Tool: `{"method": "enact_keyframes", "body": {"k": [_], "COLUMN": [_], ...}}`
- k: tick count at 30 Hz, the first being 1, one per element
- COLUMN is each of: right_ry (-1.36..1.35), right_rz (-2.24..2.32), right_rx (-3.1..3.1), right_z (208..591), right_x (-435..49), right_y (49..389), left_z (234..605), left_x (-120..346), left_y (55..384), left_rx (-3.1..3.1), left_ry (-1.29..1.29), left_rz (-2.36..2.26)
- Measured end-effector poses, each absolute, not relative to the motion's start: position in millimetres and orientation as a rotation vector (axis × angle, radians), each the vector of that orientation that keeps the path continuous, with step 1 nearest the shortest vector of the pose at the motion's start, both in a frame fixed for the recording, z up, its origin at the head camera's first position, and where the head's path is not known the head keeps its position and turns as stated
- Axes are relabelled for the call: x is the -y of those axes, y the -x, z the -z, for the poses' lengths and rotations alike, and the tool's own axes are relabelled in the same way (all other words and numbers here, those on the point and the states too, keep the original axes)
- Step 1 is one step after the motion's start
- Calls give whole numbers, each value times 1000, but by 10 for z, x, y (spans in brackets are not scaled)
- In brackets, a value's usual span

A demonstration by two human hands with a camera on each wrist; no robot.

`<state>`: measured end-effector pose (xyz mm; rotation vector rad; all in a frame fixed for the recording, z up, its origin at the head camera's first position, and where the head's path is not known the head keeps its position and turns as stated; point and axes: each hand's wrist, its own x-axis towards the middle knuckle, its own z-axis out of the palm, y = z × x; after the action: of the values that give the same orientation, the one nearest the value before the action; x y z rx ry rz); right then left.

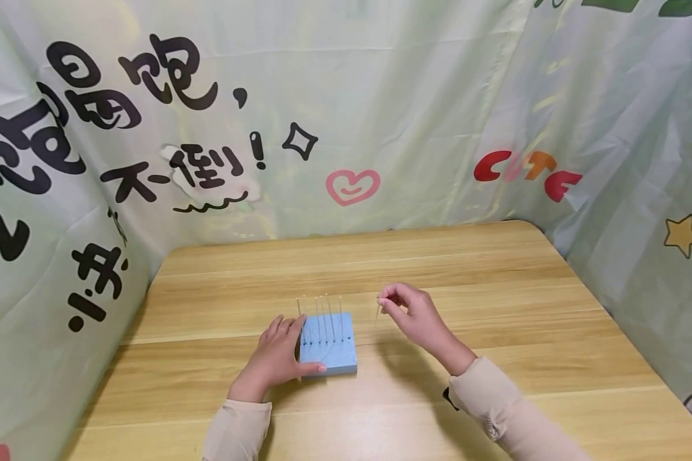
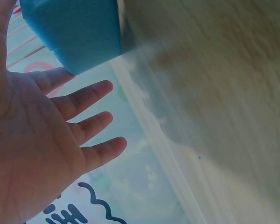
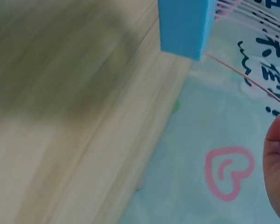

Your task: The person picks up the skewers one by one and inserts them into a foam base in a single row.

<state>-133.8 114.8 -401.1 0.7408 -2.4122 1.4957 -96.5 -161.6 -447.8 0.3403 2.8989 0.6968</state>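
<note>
A light blue block (image 1: pixel 330 356) lies flat on the table, with several thin wooden sticks (image 1: pixel 341 317) standing upright in a row across it. Dark dots mark the row, and the rightmost dot has no stick. My left hand (image 1: pixel 277 353) holds the block at its left side, thumb at the front edge and index finger toward the back. In the left wrist view, the other fingers spread away from the block (image 2: pixel 74 35). To the block's right, my right hand (image 1: pixel 418 318) pinches one thin stick (image 3: pixel 245 77) between thumb and fingertips, its lower end pointing down above the table.
The wooden table (image 1: pixel 496 288) reaches back to a printed cloth curtain (image 1: pixel 427 115) that encloses it at the back and both sides. My right hand's shadow falls on the wood between hand and front edge.
</note>
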Motion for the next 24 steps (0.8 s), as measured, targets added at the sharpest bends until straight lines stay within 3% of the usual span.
{"method": "enact_keyframes", "body": {"k": [24], "right_ry": [-989], "right_rz": [-1401], "right_rx": [2280], "right_z": [4185], "right_x": [-820], "right_y": [1335], "left_z": [4513], "left_x": [1629], "left_y": [973], "left_rx": [-2916], "left_ry": [-357], "left_rz": [-697]}}
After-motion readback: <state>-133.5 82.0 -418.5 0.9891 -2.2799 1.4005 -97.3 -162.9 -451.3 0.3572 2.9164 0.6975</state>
